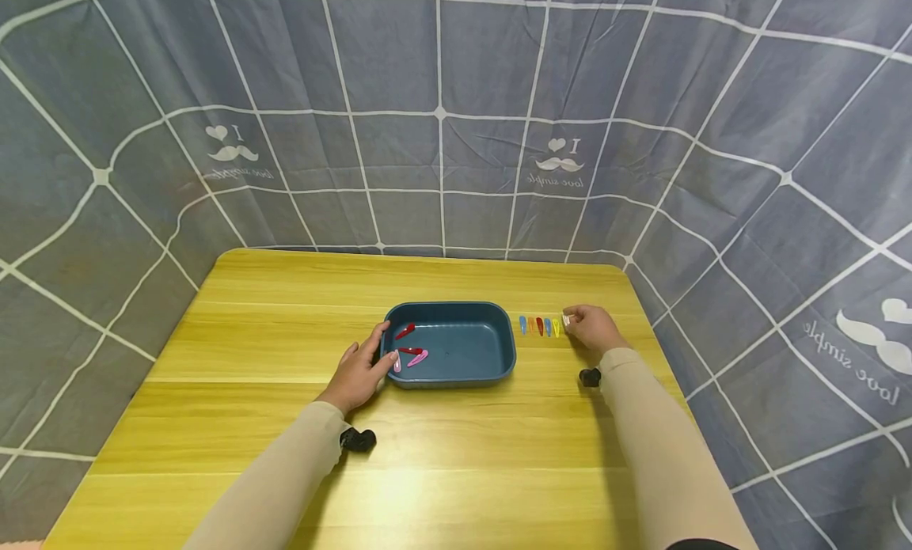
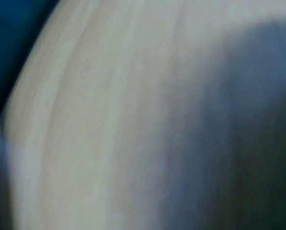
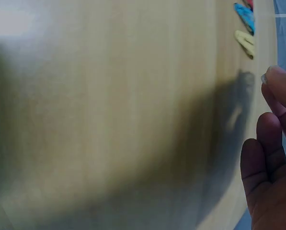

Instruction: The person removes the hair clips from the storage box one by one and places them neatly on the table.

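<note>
A dark blue-green plastic basin (image 1: 456, 382) stands on the table with several snap hair clips at its left end. Two are red, one a pink hair clip (image 1: 418, 358), and one pale pink hair clip (image 1: 397, 363) lies close to my left thumb. My left hand (image 1: 359, 377) rests against the basin's left rim, index finger and thumb spread apart. Off to the right, my right hand (image 1: 593, 327) pinches a whitish hair clip (image 1: 566, 320) between thumb and index finger. In the right wrist view only its small tip shows, and the other fingers are loosely bent.
Beside the right hand, a row of hair clips lies on the wooden table (image 1: 456, 439): blue, orange, red, blue, and a yellow hair clip (image 1: 556, 328) at the end. A grey checked curtain (image 1: 399, 154) surrounds the table's back and sides. The left wrist view is blurred.
</note>
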`<state>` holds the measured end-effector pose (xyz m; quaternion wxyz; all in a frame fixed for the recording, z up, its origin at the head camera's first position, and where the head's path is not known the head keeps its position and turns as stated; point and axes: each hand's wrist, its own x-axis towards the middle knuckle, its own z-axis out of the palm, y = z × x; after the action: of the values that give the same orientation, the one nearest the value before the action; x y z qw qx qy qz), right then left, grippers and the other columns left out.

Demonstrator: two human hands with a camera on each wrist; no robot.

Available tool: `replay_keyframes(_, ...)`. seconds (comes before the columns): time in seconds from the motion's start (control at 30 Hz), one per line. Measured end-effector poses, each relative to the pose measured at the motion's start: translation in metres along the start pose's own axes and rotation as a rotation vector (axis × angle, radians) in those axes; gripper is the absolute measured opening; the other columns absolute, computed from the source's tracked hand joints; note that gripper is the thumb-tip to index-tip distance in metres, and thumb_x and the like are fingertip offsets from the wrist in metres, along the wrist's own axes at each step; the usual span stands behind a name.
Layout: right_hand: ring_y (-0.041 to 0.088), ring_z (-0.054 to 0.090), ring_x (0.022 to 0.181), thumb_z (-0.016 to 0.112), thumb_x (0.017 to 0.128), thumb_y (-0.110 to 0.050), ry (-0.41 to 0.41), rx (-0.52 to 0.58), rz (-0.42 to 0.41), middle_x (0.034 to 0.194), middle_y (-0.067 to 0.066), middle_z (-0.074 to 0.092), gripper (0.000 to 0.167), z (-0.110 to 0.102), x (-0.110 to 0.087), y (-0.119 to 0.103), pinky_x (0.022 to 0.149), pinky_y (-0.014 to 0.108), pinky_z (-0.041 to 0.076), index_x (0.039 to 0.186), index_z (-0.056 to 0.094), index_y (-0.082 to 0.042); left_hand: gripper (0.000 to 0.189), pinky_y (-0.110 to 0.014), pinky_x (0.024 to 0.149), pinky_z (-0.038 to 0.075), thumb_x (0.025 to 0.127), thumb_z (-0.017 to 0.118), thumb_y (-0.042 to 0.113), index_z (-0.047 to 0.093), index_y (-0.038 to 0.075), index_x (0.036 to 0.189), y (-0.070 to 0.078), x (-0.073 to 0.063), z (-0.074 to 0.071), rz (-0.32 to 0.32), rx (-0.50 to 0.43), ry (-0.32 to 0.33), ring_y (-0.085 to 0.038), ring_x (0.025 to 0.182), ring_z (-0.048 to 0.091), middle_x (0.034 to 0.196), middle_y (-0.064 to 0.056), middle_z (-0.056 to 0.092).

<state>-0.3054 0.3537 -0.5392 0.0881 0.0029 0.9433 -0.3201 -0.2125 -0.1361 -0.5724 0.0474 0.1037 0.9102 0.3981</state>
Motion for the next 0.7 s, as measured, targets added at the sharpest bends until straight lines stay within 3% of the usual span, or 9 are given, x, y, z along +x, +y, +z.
replay_keyframes(0.13, 0.028, 0.061, 0.098, 0.064, 0.102, -0.01, -0.005, -0.005, 0.014, 0.106, 0.014, 0.069, 0.038, 0.004, 0.001, 0.007, 0.087, 0.039, 0.051, 0.139, 0.066, 0.0, 0.071, -0.059, 0.134, 0.004, 0.11, 0.046, 0.053, 0.018, 0.029, 0.17, 0.0, 0.0, 0.0, -0.004, 0.003, -0.004, -0.043, 0.15, 0.046, 0.166, -0.018, 0.042)
replay_keyframes(0.47, 0.029, 0.058, 0.1, 0.064, 0.103, -0.011, -0.018, 0.017, 0.046, 0.105, 0.013, 0.069, 0.038, 0.01, -0.002, 0.007, 0.09, 0.042, 0.048, 0.139, 0.066, 0.001, 0.069, -0.057, 0.134, 0.004, 0.111, 0.047, 0.05, 0.019, 0.028, 0.17, 0.004, 0.001, -0.002, -0.012, 0.005, -0.005, -0.043, 0.15, 0.046, 0.166, -0.018, 0.042)
replay_keyframes(0.57, 0.031, 0.059, 0.105, 0.062, 0.105, -0.013, -0.033, 0.031, 0.061, 0.123, 0.02, 0.071, 0.039, 0.011, -0.003, 0.007, 0.092, 0.043, 0.048, 0.142, 0.064, 0.001, 0.069, -0.058, 0.134, 0.004, 0.111, 0.046, 0.05, 0.019, 0.027, 0.17, 0.005, 0.0, -0.002, -0.01, 0.013, -0.001, -0.043, 0.149, 0.047, 0.166, -0.018, 0.042)
replay_keyframes(0.7, 0.04, 0.059, 0.128, 0.06, 0.107, -0.015, -0.053, 0.06, 0.092, 0.149, 0.023, 0.06, 0.042, 0.012, -0.004, 0.008, 0.108, 0.051, 0.051, 0.147, 0.06, -0.001, 0.069, -0.06, 0.133, 0.006, 0.111, 0.046, 0.05, 0.02, 0.025, 0.17, 0.006, -0.001, -0.002, -0.006, 0.022, 0.007, -0.045, 0.148, 0.047, 0.165, -0.02, 0.042)
